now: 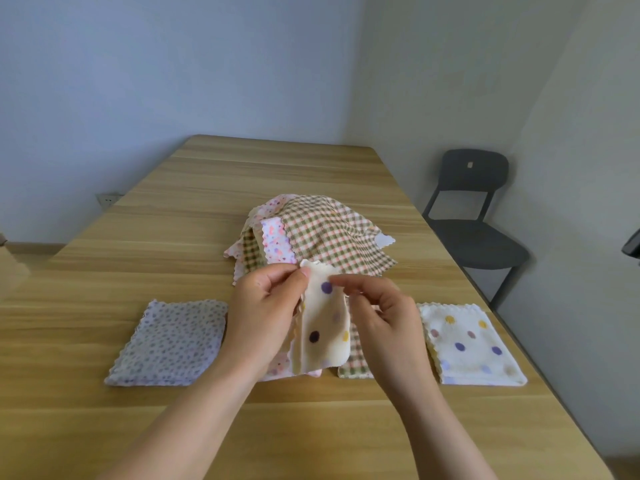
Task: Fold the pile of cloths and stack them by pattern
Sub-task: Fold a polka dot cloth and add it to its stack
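Observation:
A cream cloth with big purple and yellow dots (323, 327) hangs upright between my hands above the table. My left hand (265, 306) pinches its top left corner and my right hand (384, 317) pinches its top right edge. Behind it lies the unfolded pile (322, 233), topped by a green and pink checked cloth with pink speckled cloths beneath. A folded purple speckled cloth (171, 342) lies at the left. A folded white dotted stack (471, 342) lies at the right. Under my hands lie a folded checked cloth (356, 362) and a pink speckled one (277, 368).
The wooden table (311, 427) runs away from me, its right edge slanting past the dotted stack. A dark grey chair (474, 223) stands beyond that edge by the wall. A wall socket (107, 199) sits low at the left.

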Tool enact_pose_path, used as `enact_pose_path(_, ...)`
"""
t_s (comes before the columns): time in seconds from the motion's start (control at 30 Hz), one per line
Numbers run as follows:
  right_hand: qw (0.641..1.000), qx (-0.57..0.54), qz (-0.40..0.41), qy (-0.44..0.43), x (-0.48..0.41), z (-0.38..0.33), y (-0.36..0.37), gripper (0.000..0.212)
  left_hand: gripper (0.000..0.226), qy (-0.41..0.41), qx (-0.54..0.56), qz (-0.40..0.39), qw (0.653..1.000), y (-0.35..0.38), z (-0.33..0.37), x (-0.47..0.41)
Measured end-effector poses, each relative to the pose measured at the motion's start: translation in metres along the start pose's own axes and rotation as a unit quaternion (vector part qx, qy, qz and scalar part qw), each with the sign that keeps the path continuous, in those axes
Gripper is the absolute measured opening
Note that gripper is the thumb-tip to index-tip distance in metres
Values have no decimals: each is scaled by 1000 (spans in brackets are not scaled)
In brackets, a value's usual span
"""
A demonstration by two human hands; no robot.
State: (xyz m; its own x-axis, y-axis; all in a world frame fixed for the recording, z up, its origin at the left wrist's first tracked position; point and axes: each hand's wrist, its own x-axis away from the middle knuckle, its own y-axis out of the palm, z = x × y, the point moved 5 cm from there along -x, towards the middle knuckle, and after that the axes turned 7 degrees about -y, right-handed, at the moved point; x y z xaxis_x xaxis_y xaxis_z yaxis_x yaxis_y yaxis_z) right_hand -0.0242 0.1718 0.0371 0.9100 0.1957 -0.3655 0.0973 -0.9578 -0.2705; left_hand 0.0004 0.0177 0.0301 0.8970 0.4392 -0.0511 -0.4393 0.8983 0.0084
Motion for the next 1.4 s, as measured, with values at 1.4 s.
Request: enact_pose_path(1.4, 982, 70, 175, 10, -10, 40, -53, 19, 38, -10, -27, 12, 1000, 38, -28, 8)
